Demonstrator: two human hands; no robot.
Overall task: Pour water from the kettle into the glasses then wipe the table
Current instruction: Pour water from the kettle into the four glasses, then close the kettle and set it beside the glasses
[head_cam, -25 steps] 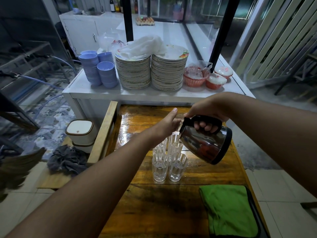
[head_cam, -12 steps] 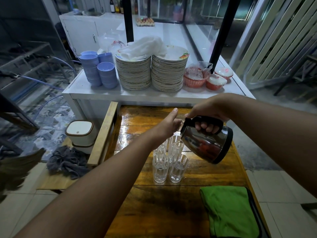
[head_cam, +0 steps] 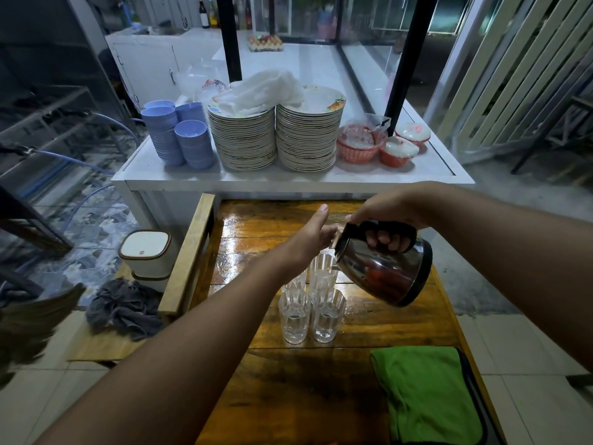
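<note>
A steel kettle (head_cam: 386, 271) with a black handle hangs tilted, its spout down over the back of a cluster of several clear glasses (head_cam: 309, 305) on the wet wooden table (head_cam: 321, 396). My right hand (head_cam: 390, 216) grips the kettle's handle from above. My left hand (head_cam: 313, 234) reaches over the glasses, thumb up, with its fingers against the kettle's lid by the spout. The two front glasses hold some water. A folded green cloth (head_cam: 426, 393) lies at the table's near right corner.
The green cloth rests on a dark tray (head_cam: 479, 409). A white counter (head_cam: 288, 181) behind the table carries stacked plates (head_cam: 276, 139), blue bowls (head_cam: 179, 139) and red baskets (head_cam: 359, 146). A small white bin (head_cam: 146, 252) and a grey rag (head_cam: 123, 308) sit left, beside a wooden bench.
Both hands and the tilted kettle have held almost the same pose over the glasses; only the view shifts slightly.
</note>
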